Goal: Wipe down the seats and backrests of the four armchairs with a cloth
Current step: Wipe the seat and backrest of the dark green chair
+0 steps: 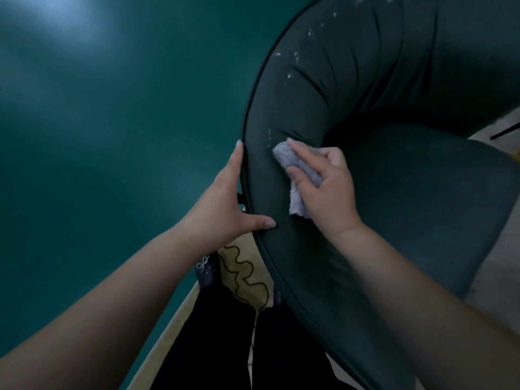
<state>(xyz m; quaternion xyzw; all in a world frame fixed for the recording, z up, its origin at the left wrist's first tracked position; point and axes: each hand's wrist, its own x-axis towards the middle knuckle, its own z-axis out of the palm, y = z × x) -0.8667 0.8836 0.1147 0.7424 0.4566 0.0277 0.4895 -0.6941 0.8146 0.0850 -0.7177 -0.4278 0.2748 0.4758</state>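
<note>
Pressing a grey cloth (298, 175) onto the dark green armchair (365, 114) backrest, right hand (326, 192) pinches it w/ thumb & curled fingers, white specks just beyond fingertips, while left hand (225, 204), fingers straight, thumb splayed, rests on backrest's piped edge.

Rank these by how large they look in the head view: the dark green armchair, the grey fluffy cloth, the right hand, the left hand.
1. Dark green upholstered armchair, by far.
2 and 3. Right hand and left hand: too alike to rank.
4. Grey fluffy cloth, partly hidden under the right hand.
</note>
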